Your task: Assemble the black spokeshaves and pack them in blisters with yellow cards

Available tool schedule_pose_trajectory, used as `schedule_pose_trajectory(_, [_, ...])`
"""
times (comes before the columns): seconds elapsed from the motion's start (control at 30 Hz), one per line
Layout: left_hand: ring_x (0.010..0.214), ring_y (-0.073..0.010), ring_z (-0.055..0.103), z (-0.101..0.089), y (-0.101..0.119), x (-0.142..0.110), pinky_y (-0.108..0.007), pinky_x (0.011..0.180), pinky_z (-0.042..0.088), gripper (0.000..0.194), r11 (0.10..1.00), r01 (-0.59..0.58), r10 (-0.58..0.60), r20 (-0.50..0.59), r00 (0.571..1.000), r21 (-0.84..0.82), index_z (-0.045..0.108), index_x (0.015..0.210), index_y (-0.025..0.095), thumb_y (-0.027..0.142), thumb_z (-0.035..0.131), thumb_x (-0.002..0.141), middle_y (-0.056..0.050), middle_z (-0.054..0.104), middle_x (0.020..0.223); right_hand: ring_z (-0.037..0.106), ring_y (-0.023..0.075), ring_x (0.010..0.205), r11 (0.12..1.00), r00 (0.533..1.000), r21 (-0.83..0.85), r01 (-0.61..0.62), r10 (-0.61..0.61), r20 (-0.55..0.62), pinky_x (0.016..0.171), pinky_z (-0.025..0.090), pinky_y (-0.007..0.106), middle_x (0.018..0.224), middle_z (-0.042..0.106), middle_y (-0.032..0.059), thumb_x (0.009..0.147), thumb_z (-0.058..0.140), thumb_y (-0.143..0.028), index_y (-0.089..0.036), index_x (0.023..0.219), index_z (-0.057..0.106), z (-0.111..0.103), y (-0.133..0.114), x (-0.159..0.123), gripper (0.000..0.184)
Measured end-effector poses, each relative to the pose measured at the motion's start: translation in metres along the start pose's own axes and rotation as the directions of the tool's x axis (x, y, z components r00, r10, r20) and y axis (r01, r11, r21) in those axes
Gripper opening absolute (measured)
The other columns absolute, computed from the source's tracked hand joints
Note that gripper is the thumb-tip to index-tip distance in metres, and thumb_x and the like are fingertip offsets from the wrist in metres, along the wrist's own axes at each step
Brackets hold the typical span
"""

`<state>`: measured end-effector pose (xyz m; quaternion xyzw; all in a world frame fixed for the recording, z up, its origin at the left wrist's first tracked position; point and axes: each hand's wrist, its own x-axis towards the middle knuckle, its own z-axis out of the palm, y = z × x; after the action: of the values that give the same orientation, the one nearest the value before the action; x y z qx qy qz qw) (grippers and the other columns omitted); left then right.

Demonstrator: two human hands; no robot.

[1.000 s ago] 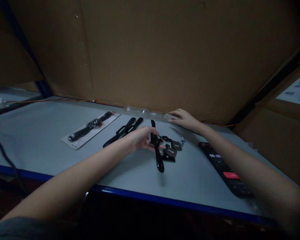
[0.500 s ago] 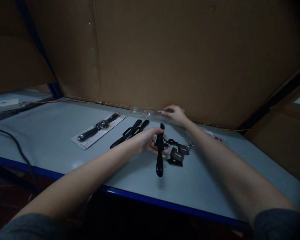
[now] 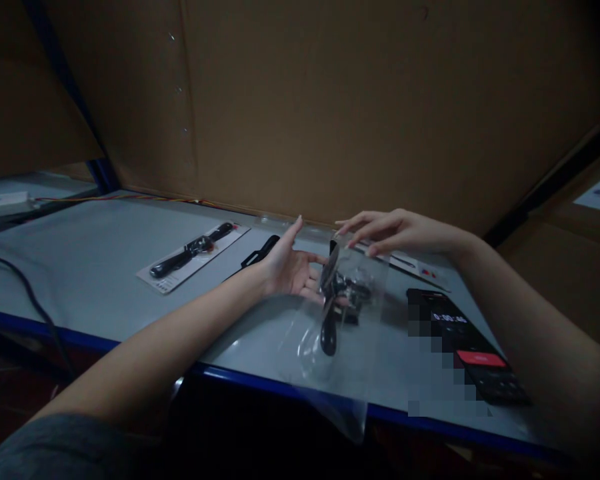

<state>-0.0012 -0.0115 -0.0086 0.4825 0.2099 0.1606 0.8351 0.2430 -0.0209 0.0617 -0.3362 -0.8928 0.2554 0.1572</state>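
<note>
My left hand (image 3: 296,272) is palm up, thumb raised and fingers stretched out toward a black spokeshave (image 3: 329,337). Its fingertips reach behind the spokeshave's middle; whether they bear its weight I cannot tell. A clear plastic bag (image 3: 375,327) hangs in front of the spokeshave, so the tool shows through the film. From above, my right hand (image 3: 397,232) pinches the bag's upper edge between thumb and fingers. Dark metal pieces beside the spokeshave are blurred behind the plastic. Left of my left hand, another black spokeshave body (image 3: 266,248) lies partly hidden by the forearm.
A packaged spokeshave on a white card (image 3: 167,285) lies to the left. A phone with a running timer (image 3: 450,320) rests at the right, near another card (image 3: 425,270). Clear packaging (image 3: 275,221) lies by the cardboard wall (image 3: 300,120). The table has a blue front edge (image 3: 260,381).
My right hand has come from the back of the table toward me, bringing the plastic bag in front of the spokeshave. My left hand has opened its grip, thumb lifted. The phone has come into view.
</note>
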Motion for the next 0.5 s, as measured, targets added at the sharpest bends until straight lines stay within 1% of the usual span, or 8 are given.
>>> schedule_pose_trajectory(0.07, [0.075, -0.0255, 0.065, 0.003, 0.0, -0.001, -0.044, 0.074, 0.049, 0.086, 0.998, 0.052, -0.049, 0.123, 0.991, -0.02, 0.051, 0.108, 0.011, 0.081, 0.045, 0.059, -0.013, 0.067, 0.082, 0.043, 0.023, 0.124, 0.999, 0.996, -0.019, 0.028, -0.027, 0.087, 0.104, 0.032, 0.041, 0.125, 0.055, 0.0016, 0.074, 0.066, -0.029, -0.031, 0.102, 0.07, 0.007, -0.004, 0.002, 0.028])
schedule_pose_trajectory(0.13, [0.072, -0.0227, 0.065, 0.006, -0.002, -0.001, -0.042, 0.073, 0.05, 0.074, 0.994, 0.103, -0.107, 0.201, 0.974, 0.031, 0.053, 0.109, 0.013, 0.072, 0.054, 0.063, -0.011, 0.067, 0.085, 0.042, 0.0223, 0.124, 0.999, 0.993, -0.024, 0.041, -0.038, 0.113, 0.105, 0.031, 0.041, 0.126, 0.054, 0.0009, 0.074, 0.067, -0.029, -0.031, 0.105, 0.068, 0.014, -0.004, 0.007, 0.031])
schedule_pose_trajectory(0.2, [0.072, -0.0212, 0.066, 0.01, -0.005, -0.002, -0.038, 0.071, 0.05, 0.059, 0.984, 0.103, -0.132, 0.209, 0.969, 0.142, 0.053, 0.111, 0.015, 0.052, 0.067, 0.067, -0.009, 0.068, 0.089, 0.041, 0.0219, 0.125, 0.998, 0.992, -0.033, 0.047, -0.043, 0.119, 0.106, 0.031, 0.041, 0.126, 0.054, 0.0, 0.073, 0.067, -0.029, -0.032, 0.105, 0.068, 0.019, -0.002, 0.01, 0.031])
schedule_pose_trajectory(0.27, [0.073, -0.0211, 0.067, 0.014, -0.008, -0.003, -0.037, 0.069, 0.049, 0.056, 0.971, 0.088, -0.128, 0.171, 0.977, 0.223, 0.052, 0.114, 0.015, 0.031, 0.074, 0.065, -0.009, 0.067, 0.091, 0.041, 0.0215, 0.125, 0.997, 0.993, -0.042, 0.059, -0.054, 0.101, 0.107, 0.029, 0.04, 0.125, 0.055, -0.0004, 0.073, 0.068, -0.03, -0.032, 0.103, 0.069, 0.022, 0.0, 0.012, 0.03])
schedule_pose_trajectory(0.33, [0.075, -0.0211, 0.067, 0.016, -0.01, -0.004, -0.037, 0.071, 0.049, 0.055, 0.971, 0.065, -0.093, 0.117, 0.989, 0.228, 0.053, 0.112, 0.013, 0.02, 0.076, 0.063, -0.01, 0.067, 0.093, 0.042, 0.0213, 0.125, 0.998, 0.998, -0.032, 0.054, -0.054, 0.01, 0.108, 0.028, 0.04, 0.123, 0.056, -0.0002, 0.071, 0.069, -0.031, -0.032, 0.103, 0.069, 0.026, 0.002, 0.011, 0.032])
schedule_pose_trajectory(0.4, [0.077, -0.0209, 0.068, 0.016, -0.011, -0.003, -0.038, 0.073, 0.049, 0.044, 0.982, 0.033, -0.047, 0.074, 0.996, 0.187, 0.056, 0.103, 0.01, 0.019, 0.075, 0.064, -0.012, 0.067, 0.094, 0.043, 0.0211, 0.124, 0.999, 0.983, 0.031, 0.009, -0.003, -0.181, 0.108, 0.029, 0.041, 0.125, 0.055, 0.0003, 0.07, 0.07, -0.032, -0.033, 0.11, 0.065, 0.032, 0.006, 0.009, 0.04])
schedule_pose_trajectory(0.43, [0.077, -0.021, 0.068, 0.016, -0.011, -0.002, -0.038, 0.073, 0.05, 0.039, 0.986, 0.01, -0.019, 0.053, 0.998, 0.164, 0.058, 0.099, 0.01, 0.02, 0.075, 0.065, -0.012, 0.067, 0.093, 0.044, 0.0213, 0.124, 0.995, 0.953, 0.096, -0.031, 0.058, -0.297, 0.107, 0.031, 0.041, 0.126, 0.054, 0.0009, 0.07, 0.07, -0.033, -0.033, 0.114, 0.062, 0.035, 0.008, 0.007, 0.045])
schedule_pose_trajectory(0.5, [0.076, -0.0206, 0.068, 0.016, -0.01, 0.0, -0.038, 0.072, 0.05, 0.031, 0.991, -0.047, 0.047, 0.001, 0.999, 0.125, 0.059, 0.092, 0.009, 0.02, 0.074, 0.067, -0.012, 0.067, 0.091, 0.048, 0.023, 0.12, 0.949, 0.829, 0.29, -0.127, 0.262, -0.494, 0.101, 0.039, 0.043, 0.128, 0.052, 0.0037, 0.069, 0.071, -0.036, -0.032, 0.121, 0.055, 0.043, 0.011, 0.003, 0.054])
